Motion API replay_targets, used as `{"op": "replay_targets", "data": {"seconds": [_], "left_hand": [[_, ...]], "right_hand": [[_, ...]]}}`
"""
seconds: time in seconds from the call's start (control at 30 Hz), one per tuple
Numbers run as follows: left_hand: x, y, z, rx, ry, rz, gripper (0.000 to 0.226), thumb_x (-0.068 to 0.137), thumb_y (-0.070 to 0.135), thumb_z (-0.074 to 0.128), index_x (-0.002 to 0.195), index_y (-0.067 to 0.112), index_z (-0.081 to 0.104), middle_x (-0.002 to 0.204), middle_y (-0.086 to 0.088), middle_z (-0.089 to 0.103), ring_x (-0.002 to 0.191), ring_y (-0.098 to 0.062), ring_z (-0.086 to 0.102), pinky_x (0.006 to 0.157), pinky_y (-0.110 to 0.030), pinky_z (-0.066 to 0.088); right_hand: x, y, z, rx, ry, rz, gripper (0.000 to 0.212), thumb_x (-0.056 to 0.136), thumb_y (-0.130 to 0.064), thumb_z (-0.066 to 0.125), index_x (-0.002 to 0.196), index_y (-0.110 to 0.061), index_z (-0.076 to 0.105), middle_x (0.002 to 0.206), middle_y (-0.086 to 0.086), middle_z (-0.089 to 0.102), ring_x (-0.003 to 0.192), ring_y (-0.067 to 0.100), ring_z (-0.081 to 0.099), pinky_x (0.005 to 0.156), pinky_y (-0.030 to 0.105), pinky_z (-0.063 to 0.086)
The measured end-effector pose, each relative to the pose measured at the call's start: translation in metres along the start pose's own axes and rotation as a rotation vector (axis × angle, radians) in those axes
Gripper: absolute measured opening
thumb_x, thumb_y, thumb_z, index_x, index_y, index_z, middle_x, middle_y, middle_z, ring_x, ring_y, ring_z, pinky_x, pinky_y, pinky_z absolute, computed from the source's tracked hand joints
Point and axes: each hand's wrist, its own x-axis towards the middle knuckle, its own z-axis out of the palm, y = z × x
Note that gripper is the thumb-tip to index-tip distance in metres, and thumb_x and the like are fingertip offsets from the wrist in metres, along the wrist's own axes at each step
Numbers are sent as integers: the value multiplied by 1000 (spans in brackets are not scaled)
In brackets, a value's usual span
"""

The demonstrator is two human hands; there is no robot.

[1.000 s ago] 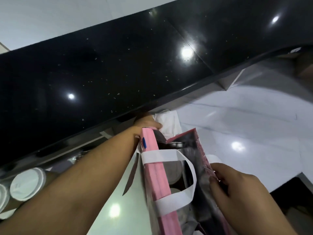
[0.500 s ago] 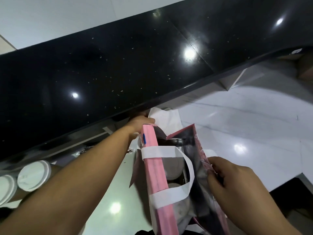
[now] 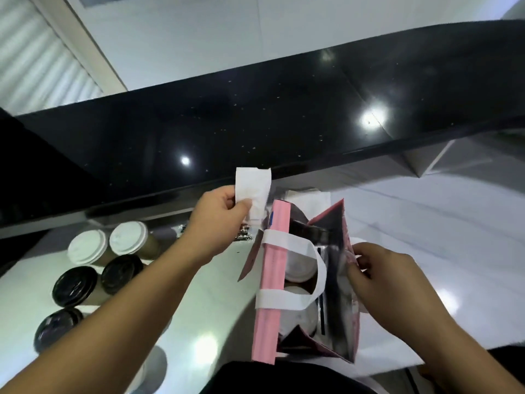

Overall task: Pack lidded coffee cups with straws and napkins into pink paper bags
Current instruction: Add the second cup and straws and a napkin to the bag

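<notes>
Left hand (image 3: 220, 220) raised, fingers pinched; right hand (image 3: 377, 275) lower, fingers curled gripping.

Left hand (image 3: 218, 220) pinches napkin (image 3: 252, 191) — right hand (image 3: 377, 277) grips bag (image 3: 348, 268)

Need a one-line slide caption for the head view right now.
Left hand lifts a white napkin beside the open pink bag of lidded cups; right hand holds the bag's far wall.

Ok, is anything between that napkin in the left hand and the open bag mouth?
Nothing solid that shows. The left hand pinches the napkin beside the far end of the pink bag, whose mouth the right hand holds open. The white handle loops across part of the opening, above the cup lids inside.
</notes>
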Motion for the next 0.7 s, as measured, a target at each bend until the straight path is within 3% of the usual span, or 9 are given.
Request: {"op": "replay_targets", "data": {"seconds": [0.1, 0.23, 0.3, 0.37, 0.43, 0.5, 0.57, 0.63, 0.7], "left_hand": [[-41, 43, -6, -165, 10, 132, 23, 102, 22, 61, 103, 41, 73, 103, 22, 77, 94, 0, 74, 70, -13, 57], [-72, 80, 11, -253, -396, 20, 17, 101, 12, 61, 108, 18, 76, 105, -1, 80, 97, -21, 77, 82, -36, 63], [-82, 80, 31, -77, -544, -74, 15, 101, 15, 62, 105, 16, 76, 103, -3, 80, 96, -22, 77, 89, -45, 62], [-89, 73, 50, 112, -571, -125, 15, 97, 27, 65, 97, 19, 77, 97, -3, 79, 94, -27, 76, 89, -49, 61], [-91, 63, 63, 202, -553, -189, 19, 93, 31, 63, 92, 16, 75, 94, -9, 78, 91, -37, 73, 85, -55, 60], [-85, 51, 72, 364, -490, -172, 19, 96, 22, 58, 86, 10, 68, 86, -7, 73, 81, -33, 68, 76, -41, 60], [-77, 40, 79, 700, -425, -23, 21, 96, 6, 52, 76, 10, 54, 80, -1, 62, 77, -24, 56, 58, -20, 43], [-76, 36, 85, 973, -431, 40, 22, 95, -4, 47, 77, 8, 53, 80, -4, 58, 68, -25, 47, 51, -25, 30], [-75, 30, 90, 1106, -475, 28, 18, 94, -4, 49, 99, 1, 66, 84, -8, 61, 69, -26, 51, 49, -26, 28]], "right_hand": [[1, 0, -2, 14, -12, -35, 19, 98, -43, 51, 94, -34, 68, 75, -19, 70, 63, 9, 66, 60, 37, 57], [3, 4, -5, 9, -33, -65, 21, 94, -43, 52, 78, -35, 63, 65, -23, 64, 63, 6, 64, 52, 29, 50], [4, 9, -8, -25, -92, -78, 30, 85, -27, 67, 62, -36, 51, 54, -18, 55, 57, 7, 61, 46, 19, 37], [5, 15, -10, -106, -145, -134, 45, 78, -16, 78, 62, -38, 42, 55, -18, 48, 56, 4, 54, 47, 13, 31], [5, 18, -13, -99, -147, -166, 34, 76, -17, 79, 71, -36, 51, 62, -20, 54, 57, 2, 54, 48, 13, 37], [5, 20, -13, -17, -95, -146, 16, 80, -21, 74, 80, -32, 63, 68, -18, 65, 62, 3, 60, 52, 22, 49], [5, 20, -12, 16, -38, -141, 14, 94, -30, 63, 81, -29, 67, 68, -15, 69, 63, 6, 63, 58, 35, 55], [5, 20, -12, 21, -33, -169, 23, 99, -35, 55, 81, -28, 68, 68, -13, 69, 62, 8, 63, 58, 35, 54], [5, 19, -12, 3, -36, -177, 27, 99, -33, 54, 76, -25, 64, 64, -10, 67, 60, 10, 60, 55, 35, 50]]}}
